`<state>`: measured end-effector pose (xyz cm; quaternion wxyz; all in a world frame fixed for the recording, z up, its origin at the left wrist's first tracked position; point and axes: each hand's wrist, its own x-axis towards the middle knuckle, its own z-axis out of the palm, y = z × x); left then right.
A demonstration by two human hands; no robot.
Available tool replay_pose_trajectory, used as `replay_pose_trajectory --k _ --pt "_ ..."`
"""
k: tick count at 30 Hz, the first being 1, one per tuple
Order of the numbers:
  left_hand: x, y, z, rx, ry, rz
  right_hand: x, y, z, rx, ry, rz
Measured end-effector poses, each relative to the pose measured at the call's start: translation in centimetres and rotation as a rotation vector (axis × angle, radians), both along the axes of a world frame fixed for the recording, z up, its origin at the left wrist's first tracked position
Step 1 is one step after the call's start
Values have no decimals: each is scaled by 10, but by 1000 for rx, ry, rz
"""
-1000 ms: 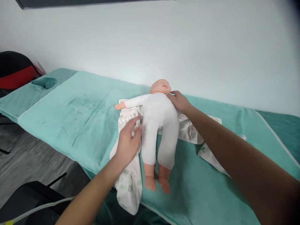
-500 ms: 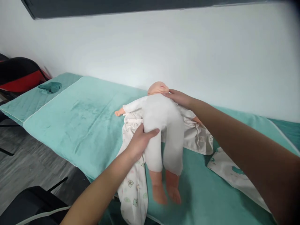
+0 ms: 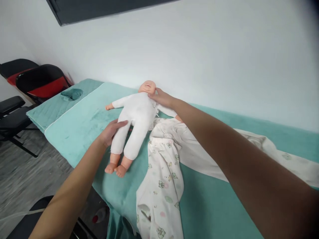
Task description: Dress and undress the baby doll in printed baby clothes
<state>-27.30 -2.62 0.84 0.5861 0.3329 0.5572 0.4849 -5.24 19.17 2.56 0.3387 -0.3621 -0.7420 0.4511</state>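
Soft white doll [image 3: 138,116] shifted left off printed cloth [image 3: 161,172], both hands gripping.

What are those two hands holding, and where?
The baby doll: the left hand cups its hip, the right hand grips at its neck, below the head.

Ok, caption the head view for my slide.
Left hand at the thigh, right hand at the neck of a baby doll on a teal mat.

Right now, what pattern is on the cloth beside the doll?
Cloth: white with small pastel prints; head view.
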Motion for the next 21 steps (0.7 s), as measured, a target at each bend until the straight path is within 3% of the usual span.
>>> replay_pose_trajectory --k 3,6,8,10,12,14,17,21 --pt "-10 1 -6 23 208 4 13 8 -15 1 -185 -81" --pt "0 -15 -2 157 791 162 65 11 -30 -49 -341 -246" --pt "17 -36 4 348 1225 160 115 3 -38 -48 -518 -399" --pt "38 -64 9 571 1508 -87 167 -13 -42 -40 -652 -485" --pt "59 -91 9 747 1625 -430 209 -37 -40 -21 -821 -521" --pt "79 -110 5 827 1673 -635 233 -66 -33 0 -954 -460" --pt "103 -118 -4 870 1723 -714 235 -117 -18 161 -1146 -257" --pt "132 -103 -7 977 1729 -689 198 -203 2 311 -1130 -203"
